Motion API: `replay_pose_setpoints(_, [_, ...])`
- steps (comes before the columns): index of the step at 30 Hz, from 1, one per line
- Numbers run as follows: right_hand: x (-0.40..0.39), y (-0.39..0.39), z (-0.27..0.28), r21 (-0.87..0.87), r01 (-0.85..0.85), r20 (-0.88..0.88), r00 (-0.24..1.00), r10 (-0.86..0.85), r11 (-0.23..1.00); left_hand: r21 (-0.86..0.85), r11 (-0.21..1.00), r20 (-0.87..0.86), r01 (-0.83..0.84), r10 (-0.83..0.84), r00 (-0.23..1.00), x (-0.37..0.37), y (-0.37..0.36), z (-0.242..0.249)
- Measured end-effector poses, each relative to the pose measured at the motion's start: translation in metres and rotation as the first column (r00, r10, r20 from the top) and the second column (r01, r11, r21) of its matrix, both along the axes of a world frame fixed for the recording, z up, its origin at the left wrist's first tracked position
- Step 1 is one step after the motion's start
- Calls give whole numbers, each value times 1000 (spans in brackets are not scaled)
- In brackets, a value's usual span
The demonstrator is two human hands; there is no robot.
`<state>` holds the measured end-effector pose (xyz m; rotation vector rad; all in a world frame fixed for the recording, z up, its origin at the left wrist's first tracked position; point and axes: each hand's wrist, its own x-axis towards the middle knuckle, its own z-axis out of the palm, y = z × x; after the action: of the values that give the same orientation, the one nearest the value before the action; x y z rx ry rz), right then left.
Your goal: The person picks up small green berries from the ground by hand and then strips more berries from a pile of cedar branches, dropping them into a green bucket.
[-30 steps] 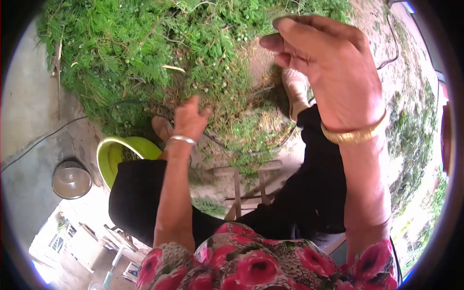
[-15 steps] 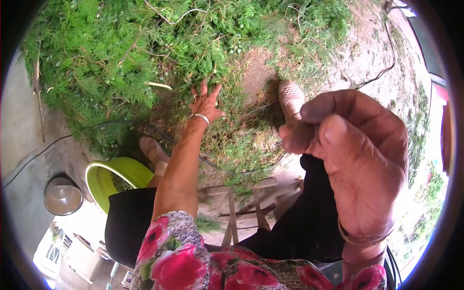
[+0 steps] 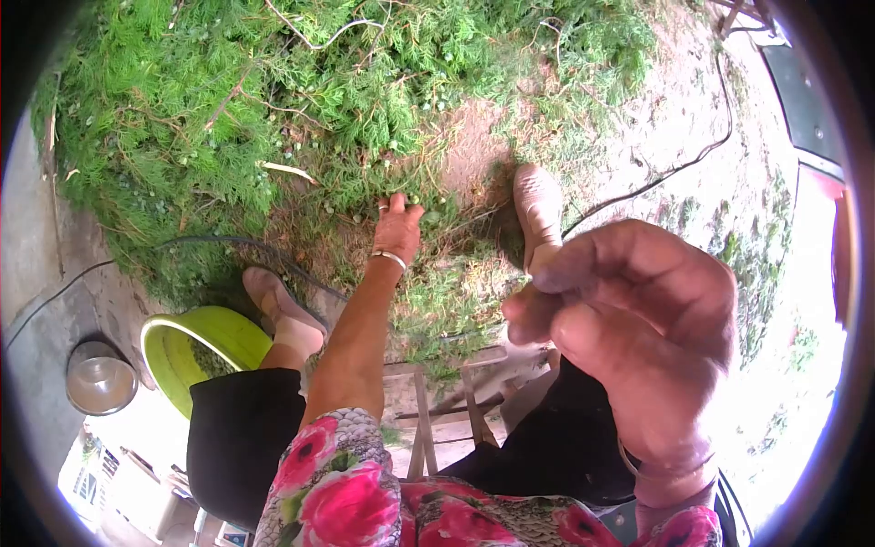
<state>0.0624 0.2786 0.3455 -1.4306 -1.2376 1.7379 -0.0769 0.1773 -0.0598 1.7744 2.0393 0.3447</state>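
Note:
My left hand (image 3: 398, 234), with a bracelet at the wrist, reaches down to the ground at the lower edge of the green branches (image 3: 365, 118). Its fingers are bent into the loose sprigs, and what they close on is too small to tell. Close to the camera on the right is my right hand (image 3: 652, 337), its fingers curled and drawn toward the thumb. Anything between those fingertips is hidden.
A lime-green tub (image 3: 228, 333) with small greenish pieces inside stands at the left, beside a metal bowl (image 3: 102, 378). A dark cable (image 3: 629, 193) crosses the ground. Below are my feet and a wooden stool frame (image 3: 424, 419).
My left hand has moved slightly right and down, and its spread fingers have drawn in. My right hand has shifted left and lower in view, still curled.

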Motion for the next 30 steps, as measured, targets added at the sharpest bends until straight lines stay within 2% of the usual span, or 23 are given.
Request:
replay_pose_setpoints(2, [1,13,5,-196,-91,17,995,96,976,-141,982,243,-125,157,957,-16,2,1])
replay_pose_setpoints(3, [3,16,3,-156,-183,39,981,191,971,-21,974,257,-228,225,940,-22,6,25])
replay_pose_setpoints(4, [2,15,3,-143,-185,24,981,190,972,-8,974,243,-227,223,944,-30,7,39])
replay_pose_setpoints(5, [0,14,4,-140,-207,38,976,214,968,-155,867,565,-473,470,678,-42,7,53])
replay_pose_setpoints(6, [-2,13,4,-132,-231,48,970,239,964,-367,709,754,-602,606,253,-55,9,70])
replay_pose_setpoints(7, [-6,10,2,-108,-239,25,970,243,965,-386,725,854,-571,514,76,-71,9,88])
replay_pose_setpoints(8, [-10,7,-2,-44,-265,34,963,266,963,-356,729,861,-585,499,98,-85,12,117])
replay_pose_setpoints(10, [-19,0,-8,53,-292,26,956,291,955,-523,703,852,-483,407,-330,-108,19,176])
replay_pose_setpoints(12, [-31,-3,-12,-27,-252,11,968,252,967,-450,764,887,-463,325,-326,-119,27,223])
replay_pose_setpoints(13, [-39,-6,-13,7,-259,-10,966,259,966,-471,722,876,-508,315,-364,-115,29,251])
replay_pose_setpoints(14, [-47,-10,-14,-86,-144,-140,981,132,986,-493,677,863,-547,302,-404,-112,29,278])
replay_pose_setpoints(15, [-54,-13,-15,-197,-45,-254,967,-6,979,-439,736,887,-515,265,-377,-113,28,302])
replay_pose_setpoints(16, [-59,-14,-19,-176,-53,-272,962,4,983,-414,742,899,-527,245,-362,-109,24,324])
replay_pose_setpoints(18, [-68,-15,-29,-386,-18,-373,917,-138,922,-445,668,884,-596,222,-411,-87,18,370])
replay_pose_setpoints(20, [-76,-17,-24,-435,-102,-430,897,-107,894,-250,710,953,-658,301,-38,-68,8,384])
replay_pose_setpoints(21, [-83,-21,-15,-519,-89,-450,874,-183,850,15,758,918,-652,248,309,-59,5,387])
replay_pose_setpoints(22, [-89,-25,-9,-602,-79,-457,850,-261,795,258,788,766,-559,185,615,-49,5,389])
replay_pose_setpoints(23, [-95,-26,-13,-586,-47,-451,848,-277,809,411,764,664,-497,123,737,-38,10,387])
replay_pose_setpoints(24, [-94,-27,-35,-543,-108,-547,798,-253,833,544,730,539,-413,73,839,-25,14,384])
replay_pose_setpoints(25, [-89,-28,-58,-581,-215,-680,659,-323,785,584,727,396,-360,132,909,-14,17,384])
replay_pose_setpoints(26, [-89,-27,-54,-587,-328,-775,491,-398,740,548,789,313,-279,116,943,-13,20,386])
replay_pose_setpoints(28, [-84,-14,-40,-545,-331,-798,488,-355,770,579,797,266,-171,14,964,-25,30,387])
replay_pose_setpoints(30, [-88,-7,-21,-598,-149,-717,538,-443,787,619,764,282,-184,4,960,-27,29,391])
